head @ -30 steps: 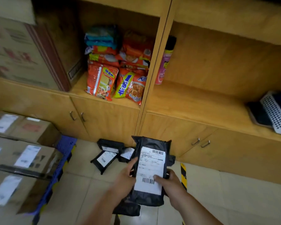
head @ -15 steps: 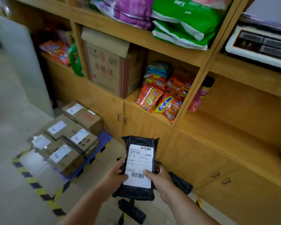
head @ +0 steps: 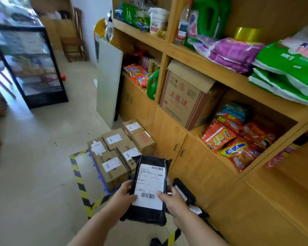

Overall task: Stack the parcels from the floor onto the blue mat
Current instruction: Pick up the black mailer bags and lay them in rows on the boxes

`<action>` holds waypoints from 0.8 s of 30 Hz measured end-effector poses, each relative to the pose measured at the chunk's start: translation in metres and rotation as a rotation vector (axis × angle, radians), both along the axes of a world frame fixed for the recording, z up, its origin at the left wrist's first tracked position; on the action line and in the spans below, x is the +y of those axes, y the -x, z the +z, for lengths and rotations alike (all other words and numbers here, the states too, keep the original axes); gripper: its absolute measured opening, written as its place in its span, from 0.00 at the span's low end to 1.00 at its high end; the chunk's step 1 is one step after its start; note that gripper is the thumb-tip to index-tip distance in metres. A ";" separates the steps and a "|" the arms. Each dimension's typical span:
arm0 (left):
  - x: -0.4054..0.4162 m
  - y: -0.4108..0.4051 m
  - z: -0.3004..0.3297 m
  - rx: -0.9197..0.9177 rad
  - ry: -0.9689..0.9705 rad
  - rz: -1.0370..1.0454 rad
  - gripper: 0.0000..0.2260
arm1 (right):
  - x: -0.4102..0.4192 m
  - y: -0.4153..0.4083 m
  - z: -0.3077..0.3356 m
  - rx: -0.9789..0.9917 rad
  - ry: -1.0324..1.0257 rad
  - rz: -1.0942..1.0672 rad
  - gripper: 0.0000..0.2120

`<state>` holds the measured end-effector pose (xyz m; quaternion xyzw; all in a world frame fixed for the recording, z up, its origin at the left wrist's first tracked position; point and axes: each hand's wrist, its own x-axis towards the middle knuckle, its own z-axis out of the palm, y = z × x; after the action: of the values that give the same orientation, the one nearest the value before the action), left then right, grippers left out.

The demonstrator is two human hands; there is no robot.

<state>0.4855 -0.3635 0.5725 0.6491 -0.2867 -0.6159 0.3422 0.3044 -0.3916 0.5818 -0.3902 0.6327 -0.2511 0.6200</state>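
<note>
1. Two hands carry one black parcel (head: 150,188), label up. The left hand (head: 124,195) grips its left edge with the thumb on the label; the right hand (head: 173,201) grips its right edge the same way. Both hold it firmly, neither slack nor open.

2. Change: a second ago the view faced the cabinet doors, with the stack of boxes at the frame's left edge. Now the view has swung left, and the boxes (head: 117,151) lie ahead, just beyond the parcel. The grip on the parcel is unchanged.

3. Meaning for the task — judged from this, the carry has turned toward the drop-off, and the release is not yet made.

4. Blue mat (head: 100,173): only its edge shows beneath the boxes, inside a frame of striped tape (head: 80,181) on the floor (head: 34,157). The boxes cover nearly all of it, so the parcel will probably go on top of them.

5. More black parcels (head: 184,190) lie on the floor to the right, against the cabinet (head: 199,166) — part of the task remains.

6. Pose: both forearms reach forward from the lower edge, converging on the parcel. The parcel is held in the air, tilted slightly away from the viewer and near the closest box. Its soft wrap may sag or slide on a flat carton lid.
</note>
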 end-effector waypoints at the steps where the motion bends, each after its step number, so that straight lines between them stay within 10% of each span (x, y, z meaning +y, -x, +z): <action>1: -0.002 -0.020 0.001 0.006 -0.002 0.030 0.22 | -0.004 -0.020 0.002 0.005 0.006 0.017 0.12; 24: -0.129 -0.384 0.006 -0.039 0.058 0.160 0.15 | -0.154 -0.397 -0.012 -0.114 -0.103 0.061 0.15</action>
<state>0.8697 -0.4928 0.5787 0.6714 -0.2583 -0.5653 0.4036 0.7011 -0.5461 0.5694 -0.3619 0.5961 -0.2214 0.6816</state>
